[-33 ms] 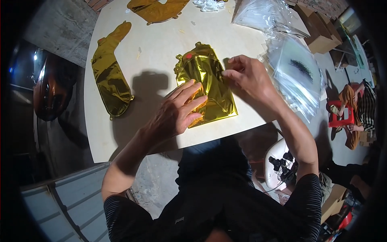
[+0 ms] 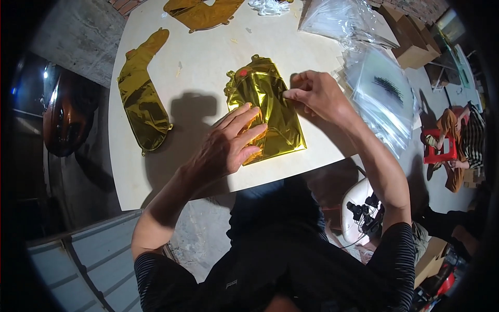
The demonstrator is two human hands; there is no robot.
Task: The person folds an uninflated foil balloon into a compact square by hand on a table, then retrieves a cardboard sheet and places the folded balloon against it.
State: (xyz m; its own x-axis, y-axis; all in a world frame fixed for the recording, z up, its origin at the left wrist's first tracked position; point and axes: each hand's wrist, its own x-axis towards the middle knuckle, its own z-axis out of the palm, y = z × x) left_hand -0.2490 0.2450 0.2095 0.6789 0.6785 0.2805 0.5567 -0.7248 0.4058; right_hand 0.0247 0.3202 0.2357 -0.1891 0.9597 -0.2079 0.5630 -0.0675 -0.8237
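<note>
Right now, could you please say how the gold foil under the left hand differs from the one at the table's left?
The centre foil is compact and roughly rectangular; the left foil is long and bent. The left hand rests on the centre foil; the left foil lies untouched. Both are shiny and gold.

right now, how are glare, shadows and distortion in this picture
Head view: glare streaks the gold foil under the left hand; head view: dark shadow on the table, left of the foil; head view: table edges bow, picture corners black.
</note>
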